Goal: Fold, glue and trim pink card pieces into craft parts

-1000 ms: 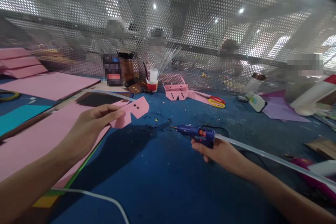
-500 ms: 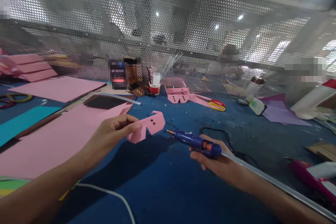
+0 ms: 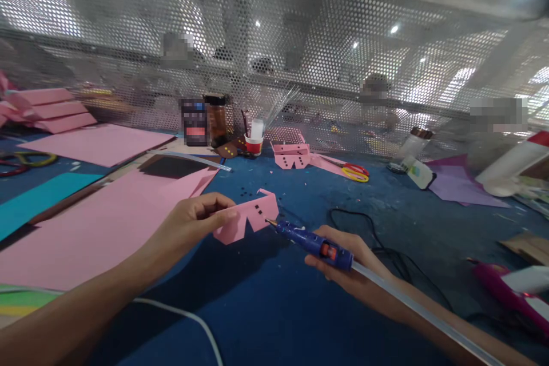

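Between its thumb and fingers, my left hand [image 3: 206,218] pinches a folded pink paper cutout [image 3: 234,230] with a V-shaped notch and small black squares. My right hand [image 3: 343,254] is wrapped round a blue glue gun [image 3: 315,242], a long clear glue stick [image 3: 412,300] running out of its back. The gun's metal tip meets the right part of the cutout, just beside the black squares; whether it touches I cannot tell. Behind stands a similar pink paper piece [image 3: 291,155] with black squares. A few tiny black bits [image 3: 247,190] lie past the cutout.
Pink sheets [image 3: 86,223] cover the left side, with a teal sheet [image 3: 47,197]. Towards the back are a phone [image 3: 195,123], a brown jar [image 3: 218,120], a red-and-white cup [image 3: 254,144] and scissors [image 3: 355,172]. A magenta glue gun [image 3: 510,291] lies right. A perforated metal screen [image 3: 300,40] rises behind.
My right hand has brought the glue gun left, up to the pink cutout. My left hand has shifted slightly right and down with the cutout.
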Tool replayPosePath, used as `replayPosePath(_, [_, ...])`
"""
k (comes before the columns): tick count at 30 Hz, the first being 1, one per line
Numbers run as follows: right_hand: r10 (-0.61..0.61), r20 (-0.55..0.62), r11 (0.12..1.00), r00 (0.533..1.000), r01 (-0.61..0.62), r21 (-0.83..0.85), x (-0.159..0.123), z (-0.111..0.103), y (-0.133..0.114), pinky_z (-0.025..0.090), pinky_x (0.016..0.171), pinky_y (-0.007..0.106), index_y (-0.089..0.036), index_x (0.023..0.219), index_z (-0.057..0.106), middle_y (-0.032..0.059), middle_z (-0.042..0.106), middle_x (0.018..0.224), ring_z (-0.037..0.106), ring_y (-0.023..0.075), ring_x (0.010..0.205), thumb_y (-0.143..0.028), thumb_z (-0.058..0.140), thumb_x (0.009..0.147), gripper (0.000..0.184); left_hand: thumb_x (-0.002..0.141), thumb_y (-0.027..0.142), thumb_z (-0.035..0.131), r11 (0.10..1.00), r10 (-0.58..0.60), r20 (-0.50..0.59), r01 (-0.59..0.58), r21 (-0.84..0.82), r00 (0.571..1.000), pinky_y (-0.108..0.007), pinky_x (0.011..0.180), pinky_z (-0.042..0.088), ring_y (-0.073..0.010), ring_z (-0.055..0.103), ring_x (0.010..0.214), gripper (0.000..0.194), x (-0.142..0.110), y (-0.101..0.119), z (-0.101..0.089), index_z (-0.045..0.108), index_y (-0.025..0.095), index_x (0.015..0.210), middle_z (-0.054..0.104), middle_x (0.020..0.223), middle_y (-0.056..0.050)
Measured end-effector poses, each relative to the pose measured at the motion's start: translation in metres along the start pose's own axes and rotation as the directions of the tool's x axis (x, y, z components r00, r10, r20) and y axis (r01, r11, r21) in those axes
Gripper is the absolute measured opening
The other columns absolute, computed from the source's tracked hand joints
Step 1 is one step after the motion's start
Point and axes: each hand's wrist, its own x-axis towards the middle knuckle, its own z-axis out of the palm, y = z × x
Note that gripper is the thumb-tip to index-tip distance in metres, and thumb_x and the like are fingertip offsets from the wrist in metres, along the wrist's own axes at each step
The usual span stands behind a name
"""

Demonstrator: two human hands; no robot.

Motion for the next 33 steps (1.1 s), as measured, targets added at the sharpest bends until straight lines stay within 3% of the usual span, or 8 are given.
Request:
replayPosePath(11, [-0.151,-0.074,0.977,0.986,0.138,-0.161,0.006,0.007,0.016,0.041,0.053,0.02,-0.019,0.096,0.064,-0.001,0.062,0.074,0.055,0.0097,0.058,-0.035,0.066,0.091,0.016,0.088,0.046,0.07,1.0,0.007,0.021,-0.007,-0.006,1.0,-0.023,0.061,0.042,-0.012,0.055,0.065,0.026,0.001,-0.001,0.001,0.07,0.02,0.084,0.064,0.071,0.002])
replayPosePath(17, [-0.202,-0.105,0.971,0.974,0.185,-0.151,0.007,0.009,0.023,0.044,0.058,0.02,-0.021,0.096,0.065,-0.0007,0.065,0.078,0.059,0.0105,0.063,-0.028,0.068,0.088,0.012,0.087,0.047,0.07,1.0,0.003,0.022,-0.003,0.015,1.0,-0.023,0.061,0.042,-0.0127,0.055,0.066,0.027,0.0,-0.003,0.0,0.07,0.02,0.084,0.065,0.072,0.001])
replayPosePath(26, [-0.291,0.002,0.934,0.957,0.285,-0.215,0.008,0.002,0.03,0.045,0.067,0.021,-0.021,0.106,0.063,0.0016,0.068,0.089,0.064,0.0136,0.074,-0.018,0.062,0.086,0.02,0.086,0.047,0.071,1.0,-0.011,0.018,0.011,0.006,1.0,-0.024,0.061,0.043,-0.0134,0.057,0.066,0.027,0.0,-0.004,0.001,0.071,0.02,0.084,0.066,0.072,0.001])
replayPosePath(33, [-0.308,0.002,0.924,0.951,0.3,-0.236,0.008,0.003,0.034,0.045,0.066,0.021,-0.021,0.106,0.063,0.0013,0.068,0.09,0.064,0.0137,0.074,-0.015,0.062,0.084,0.022,0.087,0.046,0.07,1.0,-0.003,0.032,0.002,0.018,0.999,-0.024,0.061,0.044,-0.0137,0.057,0.067,0.026,0.0,-0.003,0.0,0.071,0.021,0.084,0.066,0.073,0.0])
